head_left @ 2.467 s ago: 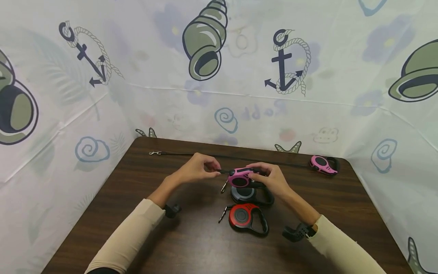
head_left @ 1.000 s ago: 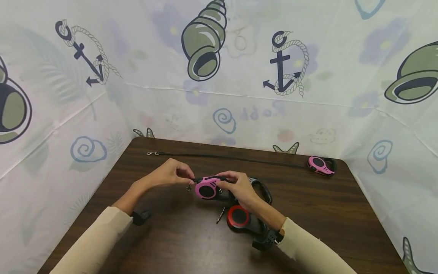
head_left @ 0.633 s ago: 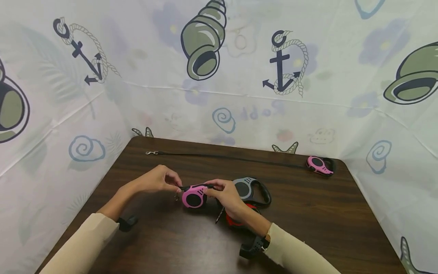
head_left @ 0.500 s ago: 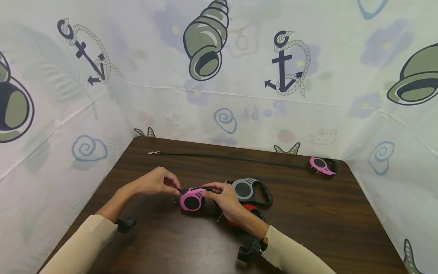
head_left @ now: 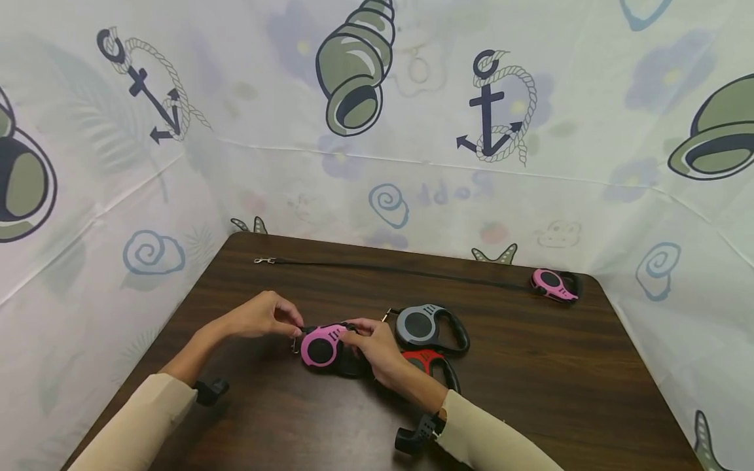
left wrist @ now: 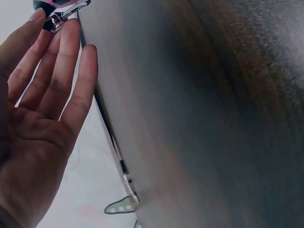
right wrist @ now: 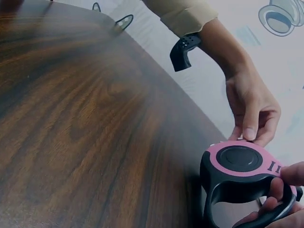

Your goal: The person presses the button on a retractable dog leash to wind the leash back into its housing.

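Note:
A pink and black retractable dog leash is held between both hands, low over the front left half of the table. My left hand pinches the black strap end at its nose. In the left wrist view, its metal clip hangs by the fingertips. My right hand grips the leash at the top of its handle. In the right wrist view, thumb and fingers close on the casing's edge and reach through the handle loop. Just behind the right hand lies a grey retractable leash.
A red retractable leash lies in front of the grey one, partly hidden by the right arm. Along the back edge of the brown table, another pink leash lies with its black strap stretched left to a metal clip.
Both hands have carried the pink leash leftward and toward the front, from above the grey leash. The grey leash is uncovered, while the right arm now partly covers the red one.

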The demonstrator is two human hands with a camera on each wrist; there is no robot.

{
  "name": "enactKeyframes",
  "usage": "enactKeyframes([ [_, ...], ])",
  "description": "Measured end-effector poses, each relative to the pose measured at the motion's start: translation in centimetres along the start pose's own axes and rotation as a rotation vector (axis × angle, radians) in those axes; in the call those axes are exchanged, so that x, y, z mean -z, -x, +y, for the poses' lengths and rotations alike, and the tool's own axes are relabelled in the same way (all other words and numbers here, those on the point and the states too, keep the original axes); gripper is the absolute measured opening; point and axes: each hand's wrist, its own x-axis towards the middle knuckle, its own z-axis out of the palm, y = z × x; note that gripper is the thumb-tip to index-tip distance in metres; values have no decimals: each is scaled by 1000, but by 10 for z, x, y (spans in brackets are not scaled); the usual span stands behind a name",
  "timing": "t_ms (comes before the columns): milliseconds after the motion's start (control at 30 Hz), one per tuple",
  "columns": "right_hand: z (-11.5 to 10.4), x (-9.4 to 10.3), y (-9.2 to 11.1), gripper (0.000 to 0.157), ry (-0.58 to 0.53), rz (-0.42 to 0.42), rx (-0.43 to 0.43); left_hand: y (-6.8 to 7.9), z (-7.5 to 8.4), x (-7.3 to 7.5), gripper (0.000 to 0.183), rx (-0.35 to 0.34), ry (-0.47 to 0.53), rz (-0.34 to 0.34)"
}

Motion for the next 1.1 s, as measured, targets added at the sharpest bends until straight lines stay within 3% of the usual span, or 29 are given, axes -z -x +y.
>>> enactKeyframes([
  [200,-1,3,-3,39,140,-15,26,-1,-9,-4,17,17,44,17],
  [467,-4,15,-8,71,624,-101,140,-3,-18,-8,23,57,114,24],
  [633,-2,18,-10,79,823,-120,177,-5,-21,-12,23,68,128,16],
  [867,-2,17,-11,76,963,-125,272,-6,-21,-15,21,100,88,16],
  [1100,-3,17,-14,54,1050,-164,389,-10,-21,-17,16,78,49,17],
])
